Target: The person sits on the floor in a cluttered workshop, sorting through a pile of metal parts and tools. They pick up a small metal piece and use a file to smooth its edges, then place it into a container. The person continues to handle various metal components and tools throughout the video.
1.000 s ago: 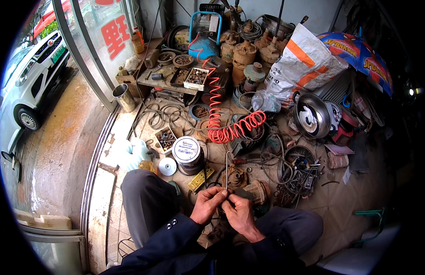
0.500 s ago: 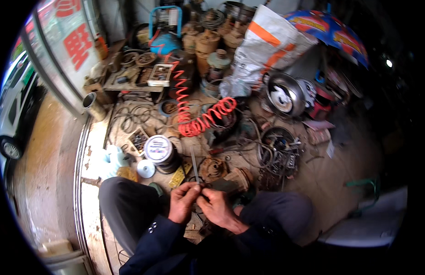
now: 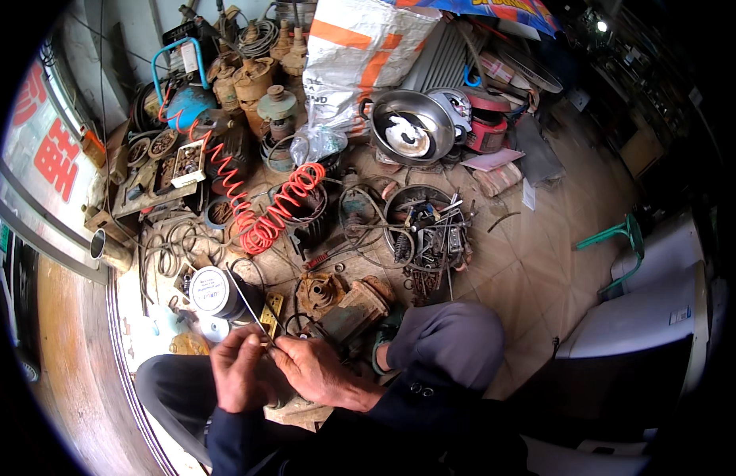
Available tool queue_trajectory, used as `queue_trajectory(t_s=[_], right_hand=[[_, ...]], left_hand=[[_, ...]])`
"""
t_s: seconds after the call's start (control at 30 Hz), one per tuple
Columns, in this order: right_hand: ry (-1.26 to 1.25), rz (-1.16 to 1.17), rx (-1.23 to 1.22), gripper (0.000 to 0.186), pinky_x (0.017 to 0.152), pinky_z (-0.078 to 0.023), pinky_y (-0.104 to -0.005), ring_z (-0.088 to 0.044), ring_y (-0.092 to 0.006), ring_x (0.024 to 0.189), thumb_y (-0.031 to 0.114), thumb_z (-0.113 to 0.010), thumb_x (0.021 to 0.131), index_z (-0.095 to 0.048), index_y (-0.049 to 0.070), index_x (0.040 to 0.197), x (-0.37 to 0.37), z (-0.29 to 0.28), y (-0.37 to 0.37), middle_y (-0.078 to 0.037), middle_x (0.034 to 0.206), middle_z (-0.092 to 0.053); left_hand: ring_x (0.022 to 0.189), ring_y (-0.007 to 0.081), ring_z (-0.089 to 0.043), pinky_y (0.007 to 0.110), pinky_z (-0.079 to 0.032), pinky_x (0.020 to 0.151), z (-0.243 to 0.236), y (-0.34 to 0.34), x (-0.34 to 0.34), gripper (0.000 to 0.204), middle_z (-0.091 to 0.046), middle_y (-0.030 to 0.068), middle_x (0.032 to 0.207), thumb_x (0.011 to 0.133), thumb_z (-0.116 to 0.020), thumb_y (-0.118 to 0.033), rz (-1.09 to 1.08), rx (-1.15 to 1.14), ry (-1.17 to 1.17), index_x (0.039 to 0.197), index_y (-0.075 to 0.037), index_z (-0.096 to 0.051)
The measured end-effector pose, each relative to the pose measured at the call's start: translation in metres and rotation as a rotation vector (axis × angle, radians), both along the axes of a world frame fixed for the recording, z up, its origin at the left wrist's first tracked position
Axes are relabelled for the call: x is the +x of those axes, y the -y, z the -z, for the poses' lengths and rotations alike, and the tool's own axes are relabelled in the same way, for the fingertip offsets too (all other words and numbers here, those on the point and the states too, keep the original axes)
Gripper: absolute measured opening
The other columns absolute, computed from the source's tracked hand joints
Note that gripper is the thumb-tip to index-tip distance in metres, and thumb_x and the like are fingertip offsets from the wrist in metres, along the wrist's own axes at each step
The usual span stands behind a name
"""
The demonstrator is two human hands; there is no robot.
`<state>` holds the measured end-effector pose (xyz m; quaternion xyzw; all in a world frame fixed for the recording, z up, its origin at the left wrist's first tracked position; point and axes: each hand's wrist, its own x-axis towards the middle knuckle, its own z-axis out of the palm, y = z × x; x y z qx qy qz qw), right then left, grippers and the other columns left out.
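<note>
A thin metal rod leans up and to the left out of my hands. My left hand grips its lower end with closed fingers, and my right hand pinches it just beside the left. Beyond my hands lie a yellow perforated piece, a rusty cast housing and a green-grey, rusty machine body. A bucket with a white lid stands at the left of the rod.
A red coiled hose, a pan of tools, a steel pot, a woven sack and a blue compressor crowd the floor ahead. A green frame stands at right, a glass door at left.
The view has swung right, so the clutter sits further left. The rod has gone from nearly upright to leaning left, and both hands appear lower and further left, still gripping it.
</note>
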<state>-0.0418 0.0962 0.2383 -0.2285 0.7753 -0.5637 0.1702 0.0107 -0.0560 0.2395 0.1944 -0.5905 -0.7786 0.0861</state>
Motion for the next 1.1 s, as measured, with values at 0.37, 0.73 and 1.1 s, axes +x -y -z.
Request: queue_trajectory(t_s=[0.37, 0.73, 1.1], right_hand=[[0.657, 0.150, -0.620, 0.022, 0.063, -0.054, -0.0293, -0.064, -0.0172, 0.068, 0.009, -0.049, 0.107, -0.058, -0.001, 0.123, -0.009, -0.010, -0.013, -0.009, 0.087, -0.067], [0.963, 0.210, -0.784, 0.023, 0.052, -0.043, -0.0348, -0.049, -0.0179, 0.051, 0.019, -0.048, 0.102, -0.060, -0.001, 0.101, -0.020, 0.004, -0.025, -0.003, 0.066, -0.046], [0.925, 0.183, -0.753, 0.026, 0.058, -0.044, -0.0374, -0.048, -0.0188, 0.053, 0.020, -0.046, 0.101, -0.061, 0.000, 0.101, -0.020, 0.005, -0.014, -0.004, 0.067, -0.048]], left_hand=[[0.103, 0.0129, -0.064, 0.026, -0.050, 0.090, -0.146, 0.106, -0.085, 0.025, -0.072, 0.0088, 0.114, 0.098, -0.063, -0.005, 0.019, -0.660, -0.099, 0.121, 0.005, -0.066], [0.107, 0.0372, -0.065, 0.048, -0.054, 0.089, -0.071, 0.125, -0.082, 0.044, -0.068, 0.0164, 0.113, 0.089, -0.069, -0.041, 0.564, -1.489, 0.334, 0.123, -0.013, -0.068], [0.104, 0.0381, -0.066, 0.048, -0.054, 0.087, -0.073, 0.141, -0.064, 0.042, -0.068, 0.0188, 0.112, 0.091, -0.068, -0.037, 0.536, -1.465, 0.303, 0.123, -0.010, -0.066]])
